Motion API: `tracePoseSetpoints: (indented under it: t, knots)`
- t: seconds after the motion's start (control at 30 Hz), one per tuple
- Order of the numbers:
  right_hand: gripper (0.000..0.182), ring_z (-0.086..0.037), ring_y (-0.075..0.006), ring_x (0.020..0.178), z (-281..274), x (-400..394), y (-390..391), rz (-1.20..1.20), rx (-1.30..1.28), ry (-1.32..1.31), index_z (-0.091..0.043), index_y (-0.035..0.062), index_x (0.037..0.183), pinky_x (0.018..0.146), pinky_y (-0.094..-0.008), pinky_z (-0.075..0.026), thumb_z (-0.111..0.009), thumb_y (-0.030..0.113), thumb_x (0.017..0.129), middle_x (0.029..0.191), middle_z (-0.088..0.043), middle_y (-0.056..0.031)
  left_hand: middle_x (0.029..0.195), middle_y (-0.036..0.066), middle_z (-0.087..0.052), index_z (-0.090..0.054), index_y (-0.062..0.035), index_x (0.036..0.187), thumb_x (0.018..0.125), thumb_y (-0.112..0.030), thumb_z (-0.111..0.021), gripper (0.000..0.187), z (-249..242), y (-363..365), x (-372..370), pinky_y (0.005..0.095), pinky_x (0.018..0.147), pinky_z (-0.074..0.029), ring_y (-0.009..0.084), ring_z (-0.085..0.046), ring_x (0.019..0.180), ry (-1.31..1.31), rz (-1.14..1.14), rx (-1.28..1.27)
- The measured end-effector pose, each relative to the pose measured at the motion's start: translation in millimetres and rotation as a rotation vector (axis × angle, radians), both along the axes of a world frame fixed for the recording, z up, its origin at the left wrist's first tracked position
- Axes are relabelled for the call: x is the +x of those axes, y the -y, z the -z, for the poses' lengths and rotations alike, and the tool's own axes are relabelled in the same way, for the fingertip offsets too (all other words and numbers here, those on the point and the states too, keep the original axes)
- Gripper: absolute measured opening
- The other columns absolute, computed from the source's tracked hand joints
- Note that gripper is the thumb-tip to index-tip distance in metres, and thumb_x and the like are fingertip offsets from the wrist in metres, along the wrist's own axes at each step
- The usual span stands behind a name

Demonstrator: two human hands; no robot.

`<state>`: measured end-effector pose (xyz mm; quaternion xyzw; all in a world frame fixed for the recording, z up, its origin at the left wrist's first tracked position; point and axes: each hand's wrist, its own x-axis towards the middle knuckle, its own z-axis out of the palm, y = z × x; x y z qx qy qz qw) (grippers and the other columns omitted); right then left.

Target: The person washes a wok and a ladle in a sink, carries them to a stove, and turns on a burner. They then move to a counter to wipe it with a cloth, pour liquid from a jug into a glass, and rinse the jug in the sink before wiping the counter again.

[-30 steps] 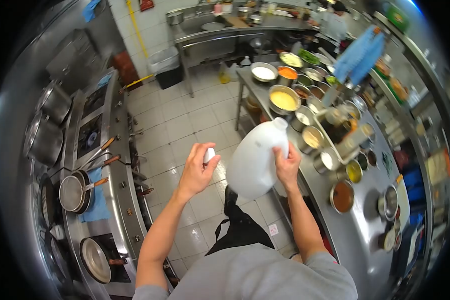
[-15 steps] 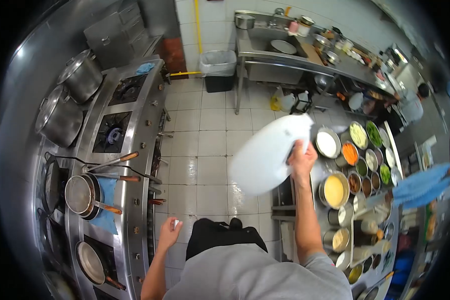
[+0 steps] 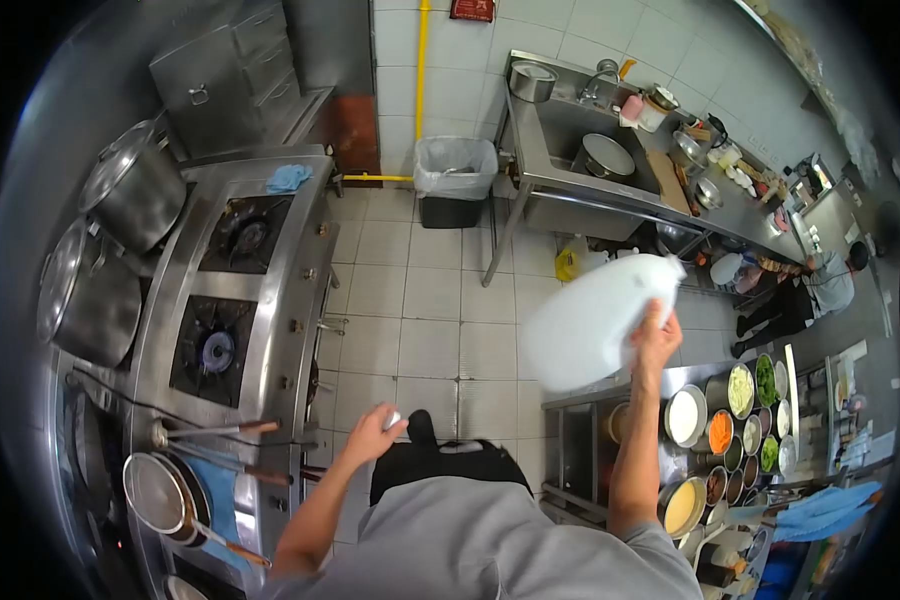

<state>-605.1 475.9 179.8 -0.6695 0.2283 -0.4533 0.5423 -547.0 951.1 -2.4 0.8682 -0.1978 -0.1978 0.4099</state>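
Tiled kitchen aisle: right hand [image 3: 656, 335] grips a white jug [image 3: 592, 320] by its neck, tilted high; left hand [image 3: 374, 434] fingers pinch its cap [image 3: 394, 419], freeing the spout.

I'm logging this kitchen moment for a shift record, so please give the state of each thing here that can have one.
white jug: uncapped, raised and tilted, held by the right hand.
white cap: off the jug, in the left hand.
near burner: lit, blue flame.
far burner: no flame visible.
big pots: lidded.
trash bin: lined, open.
frying pans: look empty.
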Motion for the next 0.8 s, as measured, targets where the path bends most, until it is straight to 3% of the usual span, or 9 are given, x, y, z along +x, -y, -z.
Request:
tracePoseSetpoints:
  t: [0.1, 0.2, 0.3, 0.37, 0.5, 0.63, 0.67, 0.77, 0.8]
  knots:
    - [0.020, -0.048, -0.0064, 0.051, -13.7, 34.9, 6.9, 0.072, -0.072, -0.023, -0.070, 0.0005, 0.092, 0.045, -0.0257, -0.035, -0.067, 0.019, 0.098, 0.062, -0.056, 0.0030, 0.107, 0.021, -0.068, -0.063, -0.0020, 0.115, 0.091, -0.033, -0.072, 0.040, -32.0, 40.7, 89.4, 0.0476, 0.085, -0.054, 0.0419, -0.067, 0.099, 0.084, 0.109, 0.006]
    - [0.020, -0.048, -0.0064, 0.052, -17.7, 57.5, 26.7, 0.064, -0.102, -0.045, -0.070, 0.0003, 0.092, 0.046, -0.0256, -0.036, -0.069, 0.019, 0.097, 0.061, -0.056, 0.0025, 0.106, 0.020, -0.067, -0.063, -0.0009, 0.118, 0.090, -0.027, -0.074, 0.039, -40.6, 78.3, 158.6, 0.0406, 0.073, -0.055, 0.0316, -0.069, 0.079, 0.207, 0.217, -0.051]
    - [0.017, -0.048, -0.0060, 0.053, -17.6, 73.7, 65.6, 0.242, -0.068, -0.023, -0.070, -0.0002, 0.094, 0.047, -0.0244, -0.036, -0.071, 0.016, 0.095, 0.062, -0.056, 0.0025, 0.110, 0.018, -0.068, -0.063, -0.0034, 0.116, 0.091, -0.033, -0.072, 0.040, -55.2, 112.8, 207.4, 0.0473, 0.086, -0.053, 0.0404, -0.066, 0.101, -0.019, 0.214, -0.077]
    - [0.015, -0.048, -0.0062, 0.053, -18.6, 98.1, 84.0, 0.192, -0.165, -0.178, -0.070, -0.0007, 0.094, 0.047, -0.0236, -0.036, -0.072, 0.014, 0.095, 0.061, -0.056, 0.0027, 0.109, 0.018, -0.068, -0.063, -0.0036, 0.117, 0.090, -0.032, -0.073, 0.040, -38.9, 130.5, 235.8, 0.0462, 0.085, -0.053, 0.0396, -0.067, 0.100, 0.046, 0.279, -0.021]
    - [0.020, -0.049, -0.0080, 0.049, -16.0, 140.9, 155.5, 0.345, 0.061, 0.138, -0.071, -0.0034, 0.093, 0.045, -0.0248, -0.036, -0.072, 0.017, 0.095, 0.068, -0.062, -0.0012, 0.107, 0.019, -0.068, -0.063, -0.0033, 0.117, 0.089, -0.031, -0.075, 0.041, -26.5, 160.5, 291.7, 0.0432, 0.083, -0.054, 0.0385, -0.068, 0.097, 0.057, 0.303, 0.026]
    - [0.016, -0.064, -0.0139, 0.072, -24.5, 206.4, 220.9, 0.305, -0.536, -0.366, -0.073, -0.0011, 0.093, 0.061, -0.0330, -0.050, -0.070, 0.015, 0.095, 0.081, -0.073, -0.0124, 0.106, 0.021, -0.068, -0.064, -0.0025, 0.116, 0.087, -0.030, -0.077, 0.042, -20.1, 175.7, 336.0, 0.0417, 0.082, -0.055, 0.0385, -0.068, 0.096, -0.002, 0.173, 0.038]
    - [0.012, -0.070, -0.0198, 0.087, -41.4, 222.4, 228.6, 0.250, -0.431, -0.543, -0.075, 0.0037, 0.094, 0.073, -0.0384, -0.054, -0.068, 0.014, 0.093, 0.092, -0.075, -0.0152, 0.106, 0.021, -0.068, -0.064, -0.0023, 0.116, 0.086, -0.030, -0.077, 0.043, -9.4, 173.5, 344.3, 0.0418, 0.082, -0.055, 0.0387, -0.068, 0.096, 0.018, 0.147, 0.079]
    - [0.050, -0.072, -0.0413, 0.086, -40.7, 247.4, 300.4, 0.315, -0.409, -0.612, -0.071, -0.0079, 0.098, 0.075, -0.0511, -0.054, -0.084, 0.037, 0.080, 0.088, -0.071, -0.0299, 0.106, 0.022, -0.069, -0.065, -0.0017, 0.116, 0.086, -0.029, -0.078, 0.043, 10.4, 175.7, 366.0, 0.0422, 0.081, -0.055, 0.0393, -0.068, 0.095, -0.045, 0.049, 0.189]
    - [0.050, -0.070, -0.0445, 0.081, -19.6, 243.0, 349.7, 0.364, -0.492, -0.762, -0.069, -0.0073, 0.091, 0.074, -0.0506, -0.054, -0.085, 0.039, 0.078, 0.082, -0.069, -0.0279, 0.106, 0.023, -0.069, -0.065, -0.0016, 0.116, 0.086, -0.029, -0.078, 0.043, 15.5, 179.0, 368.9, 0.0424, 0.081, -0.054, 0.0394, -0.068, 0.095, -0.086, 0.008, 0.225]
